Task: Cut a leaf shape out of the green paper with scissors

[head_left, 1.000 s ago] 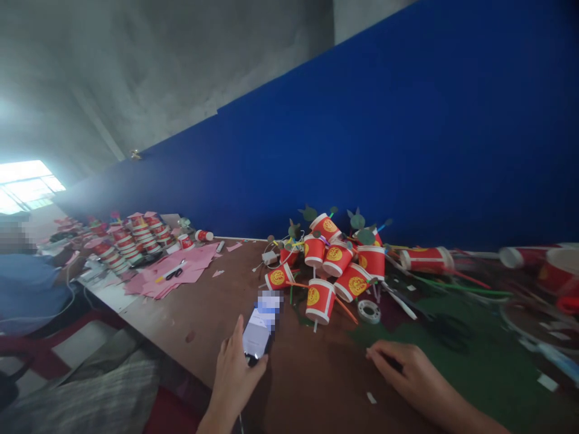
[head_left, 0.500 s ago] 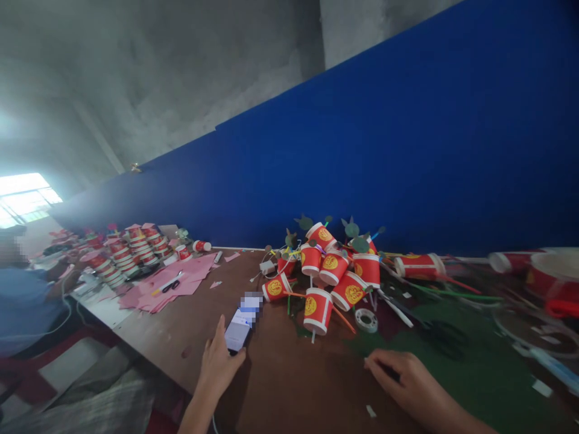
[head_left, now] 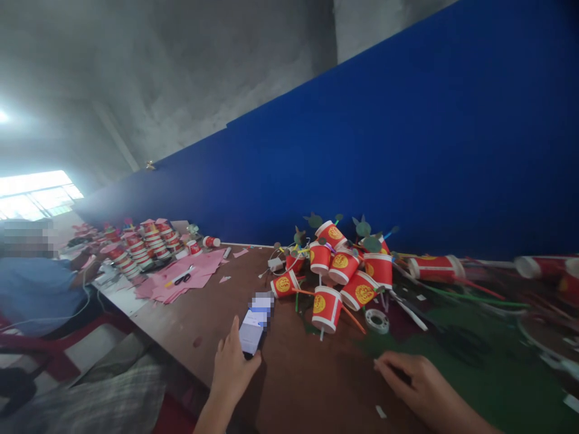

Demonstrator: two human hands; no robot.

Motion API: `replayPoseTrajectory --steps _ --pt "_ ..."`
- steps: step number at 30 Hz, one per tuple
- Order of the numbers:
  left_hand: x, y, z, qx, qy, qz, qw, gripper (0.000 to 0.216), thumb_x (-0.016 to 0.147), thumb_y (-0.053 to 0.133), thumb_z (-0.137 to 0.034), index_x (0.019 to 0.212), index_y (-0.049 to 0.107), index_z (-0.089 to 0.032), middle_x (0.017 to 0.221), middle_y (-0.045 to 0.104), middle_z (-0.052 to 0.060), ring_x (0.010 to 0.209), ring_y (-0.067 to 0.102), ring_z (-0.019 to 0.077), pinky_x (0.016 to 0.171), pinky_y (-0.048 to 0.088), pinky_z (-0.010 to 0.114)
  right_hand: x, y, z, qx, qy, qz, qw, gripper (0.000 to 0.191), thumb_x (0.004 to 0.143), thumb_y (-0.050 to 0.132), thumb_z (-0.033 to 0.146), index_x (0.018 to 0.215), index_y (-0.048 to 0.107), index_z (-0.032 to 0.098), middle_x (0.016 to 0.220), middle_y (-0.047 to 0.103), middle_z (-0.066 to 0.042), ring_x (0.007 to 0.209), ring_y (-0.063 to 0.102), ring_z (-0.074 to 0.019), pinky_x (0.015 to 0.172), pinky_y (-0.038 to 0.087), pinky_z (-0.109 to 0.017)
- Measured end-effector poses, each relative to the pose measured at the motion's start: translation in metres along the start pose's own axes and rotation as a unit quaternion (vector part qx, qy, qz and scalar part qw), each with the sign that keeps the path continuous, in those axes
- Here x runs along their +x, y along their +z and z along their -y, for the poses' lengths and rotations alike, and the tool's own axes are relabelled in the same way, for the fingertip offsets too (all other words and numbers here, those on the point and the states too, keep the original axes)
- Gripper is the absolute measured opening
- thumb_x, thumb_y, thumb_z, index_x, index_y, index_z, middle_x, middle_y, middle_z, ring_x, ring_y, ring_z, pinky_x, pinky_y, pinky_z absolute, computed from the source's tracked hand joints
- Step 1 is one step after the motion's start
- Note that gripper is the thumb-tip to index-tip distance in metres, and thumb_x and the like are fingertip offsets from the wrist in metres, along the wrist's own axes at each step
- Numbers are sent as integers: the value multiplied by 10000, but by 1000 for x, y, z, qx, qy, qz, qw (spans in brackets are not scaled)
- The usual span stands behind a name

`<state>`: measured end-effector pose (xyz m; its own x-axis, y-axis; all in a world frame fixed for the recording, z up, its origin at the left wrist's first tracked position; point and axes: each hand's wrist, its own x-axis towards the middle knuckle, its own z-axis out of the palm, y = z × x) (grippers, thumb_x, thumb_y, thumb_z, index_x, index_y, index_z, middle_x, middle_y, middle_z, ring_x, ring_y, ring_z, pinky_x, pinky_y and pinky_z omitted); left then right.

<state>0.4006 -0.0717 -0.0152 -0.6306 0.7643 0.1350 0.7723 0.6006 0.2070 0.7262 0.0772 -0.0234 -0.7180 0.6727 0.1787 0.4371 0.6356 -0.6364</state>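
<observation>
My left hand [head_left: 234,366] grips the lower end of a smartphone [head_left: 253,328], thumb on one long side and fingers on the other. The phone's screen is lit and faces up, just over or on the brown table. My right hand [head_left: 411,377] rests low over the table, thumb and fingertips pressed together. Whatever sits in that pinch, if anything, is too small to make out. Between and beyond the hands lies a heap of red paper cups [head_left: 326,308] with yellow emblems, straws and grey-green paper cutouts. A white tape roll [head_left: 377,321] lies at the heap's near right.
Dark scissors [head_left: 465,343] and a white pen-like stick [head_left: 409,312] lie on the right. Pink paper sheets [head_left: 181,278] carry a second pair of scissors. Farther left stand stacked cups [head_left: 154,241]; a person in a blue shirt [head_left: 40,292] sits there. A blue partition [head_left: 384,132] backs the table.
The view has turned slightly left, so everything appears shifted to the right and more of the seated person shows. Both hands keep nearly the same pose and grip.
</observation>
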Motion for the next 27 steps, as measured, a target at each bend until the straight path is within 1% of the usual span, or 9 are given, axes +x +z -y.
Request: replayPoseTrajectory --steps 8,11,14,17,19,21,23,25,27 --pt "-54 8 -22 -6 -1 -64 998 806 748 531 -347 1414 201 -34 1293 490 195 1115 480 334 912 373 433 1 -3 2 11 -12 -6 1000 394 911 358 403 685 605 196 612 615 -8 570 573 -143 548 408 -229" --pt "-73 13 -21 -64 22 -58 996 848 730 584 -424 1417 219 -86 1276 504 186 1116 481 337 897 390 458 1 -2 5 3 -22 -10 1000 354 907 379 381 729 627 201 665 637 -23 604 593 -155 575 447 -243" --pt "-73 11 -7 -169 50 -72 982 829 743 594 -490 1409 252 -135 1172 577 150 1060 532 297 893 412 449 0 4 21 -11 -57 -12 998 241 882 439 332 901 646 211 853 657 -60 765 617 -183 686 496 -280" --pt "-40 3 7 -288 29 -163 943 607 791 555 -465 1301 430 -161 1116 602 124 1065 542 269 941 392 453 6 13 53 -31 -135 36 990 298 819 537 290 1104 600 228 1110 594 -91 1026 556 -225 887 465 -359" --pt "-2 -1 11 -400 3 -203 894 473 784 575 -424 1171 537 -156 1075 623 121 1019 580 251 916 430 417 15 20 75 -45 -189 92 977 409 777 589 302 1181 562 244 1255 509 -97 1158 469 -254 968 406 -408" --pt "41 -1 10 -430 -17 -226 874 358 838 510 -383 1110 558 -156 1062 635 118 976 611 216 845 483 351 27 28 91 -55 -237 132 961 451 761 610 328 1202 551 256 1336 437 -94 1231 391 -276 1012 348 -447" --pt "82 3 6 -442 -31 -256 859 280 859 498 -315 1080 564 -157 1071 635 108 991 607 193 847 482 311 40 36 100 -61 -277 152 947 454 768 607 355 1209 547 265 1379 387 -95 1267 340 -288 1029 310 -471" --pt "115 11 4 -445 -47 -284 848 219 870 497 -256 1047 571 -150 1046 638 99 974 609 182 842 483 307 50 43 101 -67 -307 164 935 442 780 598 381 1207 549 275 1401 357 -96 1283 315 -294 1023 306 -479" --pt "137 22 5 -442 -65 -306 841 197 882 509 -248 1030 572 -134 1020 632 85 939 608 184 833 486 352 56 49 97 -72 -327 169 927 432 791 590 400 1203 553 277 1415 341 -97 1287 310 -293 1013 321 -464"
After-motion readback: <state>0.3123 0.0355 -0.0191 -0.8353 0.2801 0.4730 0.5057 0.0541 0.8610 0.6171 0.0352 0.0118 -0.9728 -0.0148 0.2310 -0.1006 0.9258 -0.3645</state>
